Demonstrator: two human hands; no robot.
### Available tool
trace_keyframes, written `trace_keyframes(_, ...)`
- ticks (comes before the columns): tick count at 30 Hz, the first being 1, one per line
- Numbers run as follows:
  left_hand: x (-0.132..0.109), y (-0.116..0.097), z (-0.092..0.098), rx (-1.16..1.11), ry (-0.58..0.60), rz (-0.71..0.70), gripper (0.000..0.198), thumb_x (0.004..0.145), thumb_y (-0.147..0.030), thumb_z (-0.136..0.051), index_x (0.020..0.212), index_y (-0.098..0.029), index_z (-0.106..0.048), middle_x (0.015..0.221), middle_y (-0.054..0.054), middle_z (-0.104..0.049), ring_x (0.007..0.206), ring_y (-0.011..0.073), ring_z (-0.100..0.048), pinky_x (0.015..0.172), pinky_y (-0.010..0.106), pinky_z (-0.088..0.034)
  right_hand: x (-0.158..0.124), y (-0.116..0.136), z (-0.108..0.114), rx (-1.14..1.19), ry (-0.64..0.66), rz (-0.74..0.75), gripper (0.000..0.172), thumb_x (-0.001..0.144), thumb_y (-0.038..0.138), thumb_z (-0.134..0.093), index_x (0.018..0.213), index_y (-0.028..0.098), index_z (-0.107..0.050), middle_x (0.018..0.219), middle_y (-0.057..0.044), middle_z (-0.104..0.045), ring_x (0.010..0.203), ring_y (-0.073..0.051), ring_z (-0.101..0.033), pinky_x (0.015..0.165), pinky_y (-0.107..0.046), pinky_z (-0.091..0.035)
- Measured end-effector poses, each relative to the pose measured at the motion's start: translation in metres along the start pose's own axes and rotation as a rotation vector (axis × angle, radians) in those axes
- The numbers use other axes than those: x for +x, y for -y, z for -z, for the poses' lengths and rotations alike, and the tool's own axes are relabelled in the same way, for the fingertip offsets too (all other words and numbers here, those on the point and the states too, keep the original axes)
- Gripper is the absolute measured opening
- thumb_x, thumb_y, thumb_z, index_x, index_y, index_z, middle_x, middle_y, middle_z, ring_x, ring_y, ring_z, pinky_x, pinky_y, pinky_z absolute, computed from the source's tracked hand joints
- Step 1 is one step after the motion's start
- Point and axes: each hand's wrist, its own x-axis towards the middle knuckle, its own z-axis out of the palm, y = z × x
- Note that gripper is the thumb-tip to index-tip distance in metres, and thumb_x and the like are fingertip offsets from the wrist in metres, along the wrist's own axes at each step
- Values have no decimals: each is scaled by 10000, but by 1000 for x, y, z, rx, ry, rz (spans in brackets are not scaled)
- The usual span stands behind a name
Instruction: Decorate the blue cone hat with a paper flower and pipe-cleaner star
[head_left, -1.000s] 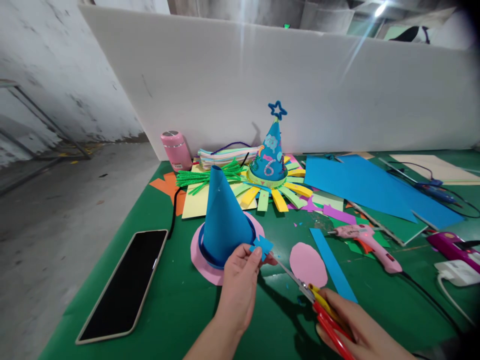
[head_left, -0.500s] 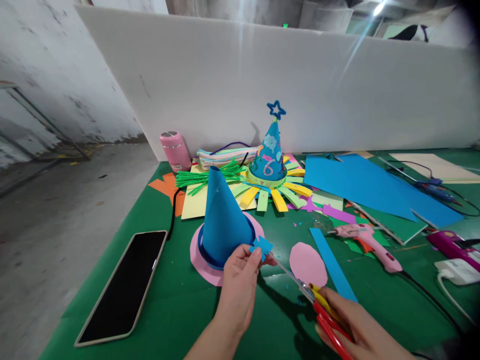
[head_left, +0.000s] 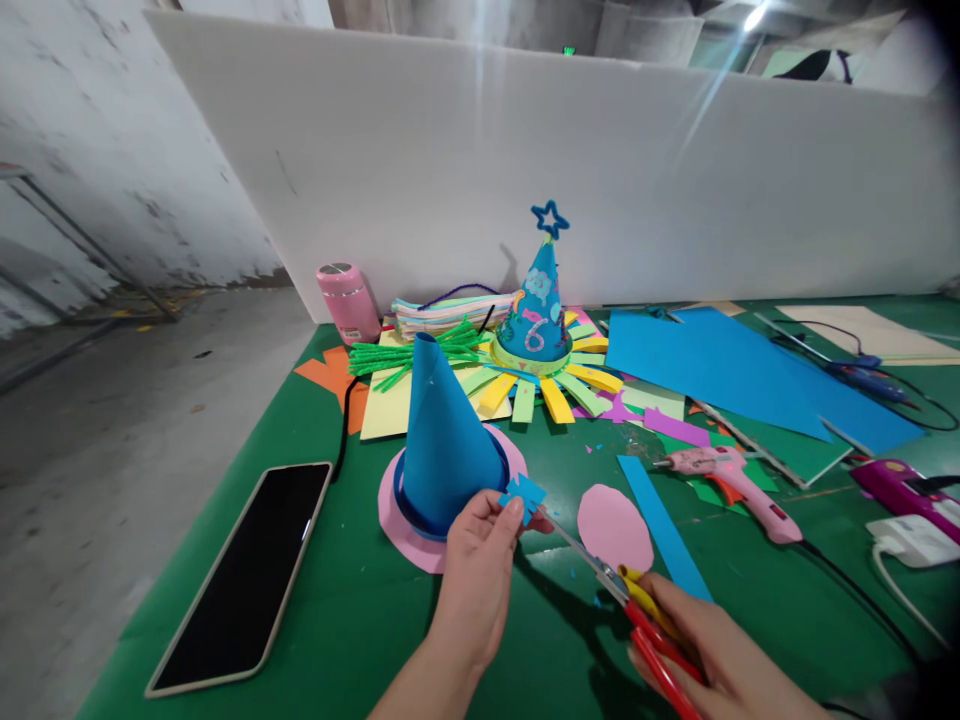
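Between the thumb and fingers of my left hand [head_left: 480,560] is a small notched piece of blue paper [head_left: 527,492]. My right hand [head_left: 701,640] grips scissors [head_left: 652,635] with red and yellow handles; their blade tips touch the lower right edge of that piece. Just behind my left hand stands a blue paper cone [head_left: 446,440] on a pink paper ring [head_left: 394,515]. A pink paper oval [head_left: 615,528] lies flat right of the blades, beside a blue paper strip [head_left: 664,530]. Small blue scraps are scattered below the blades.
A phone [head_left: 244,575] lies at left. Behind are a decorated party hat [head_left: 534,310], green pipe cleaners [head_left: 382,358] and a pink flask [head_left: 349,303]. At right lie a pink glue gun [head_left: 739,485] with its cord, a white plug [head_left: 911,540] and blue sheets [head_left: 720,365].
Hands, blue piece and scissors hold almost the same pose. The whole view has shifted very slightly.
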Motion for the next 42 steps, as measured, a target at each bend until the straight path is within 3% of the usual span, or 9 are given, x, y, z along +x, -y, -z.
trace_keyframes(6, 0, 0, 0, -13, 6, 2, 93, 745, -198, -561, 664, -156, -541, 675, 11, -610, 708, 143, -574, 708, 276, -396, -1, -2, 1, 29, -28, 52, 355, 711, 284, -573, 1060, 219, -589, 1046, -89, -657, 836, -256, -651, 640, -234, -547)
trace_keyframes(10, -1, 0, 1, -12, 6, 3, 97, 735, -197, -569, 650, -157, -544, 671, 13, -612, 689, 142, -571, 706, 280, -397, -3, -12, 1, 58, -81, -32, 401, 708, 327, -580, 1089, 202, -578, 1114, -95, -617, 995, -278, -571, 744, -251, -514)
trace_keyframes(13, -1, -2, 0, -23, 11, 8, 96, 722, -189, -580, 637, -157, -550, 669, 18, -615, 678, 142, -565, 705, 285, -398, -3, -14, 0, 86, -60, -83, 429, 716, 341, -564, 1119, 194, -547, 1122, -92, -612, 1010, -264, -563, 788, -254, -491)
trace_keyframes(19, 1, -4, 1, -88, -43, 46, 108, 690, -177, -607, 601, -151, -553, 617, -4, -575, 625, 118, -532, 675, 266, -400, -4, -10, 7, 159, 23, -78, 311, 685, 346, -602, 972, 226, -591, 801, -32, -680, 726, -198, -641, 690, -226, -520)
trace_keyframes(24, -2, -1, 0, -79, 27, 103, 127, 700, -171, -595, 587, -150, -542, 571, -16, -535, 555, 92, -477, 588, 225, -374, 13, -8, 3, 466, -168, -81, 243, 621, 382, -667, 768, 210, -577, 692, -1, -625, 642, -176, -626, 649, -286, -527)
trace_keyframes(26, -4, -1, -2, -49, 80, 136, 128, 693, -174, -600, 581, -147, -544, 563, -14, -530, 543, 95, -477, 574, 225, -368, 23, 0, -5, 544, -268, 8, 222, 664, 423, -612, 691, 214, -541, 632, -10, -601, 655, -195, -619, 611, -301, -526)
trace_keyframes(29, -7, -1, -4, -12, 133, 161, 121, 689, -180, -604, 585, -144, -554, 570, -8, -539, 540, 98, -483, 570, 227, -366, 36, 18, -21, 525, -324, 93, 237, 613, 284, -696, 745, 224, -508, 744, -7, -604, 743, -177, -592, 657, -267, -492)
trace_keyframes(34, -8, 2, -5, 6, 131, 184, 110, 660, -203, -640, 595, -140, -577, 611, 5, -576, 553, 94, -485, 575, 221, -373, 46, 36, -40, 463, -354, 189, 261, 628, 218, -676, 782, 224, -466, 663, 42, -528, 529, -110, -527, 495, -224, -459)
trace_keyframes(42, -9, 2, -5, 12, 113, 165, 111, 678, -196, -624, 604, -141, -563, 609, -11, -569, 518, 75, -488, 558, 203, -370, 48, 38, -44, 479, -416, 122, 272, 609, 270, -682, 784, 210, -482, 696, 27, -511, 590, -127, -524, 468, -203, -430)
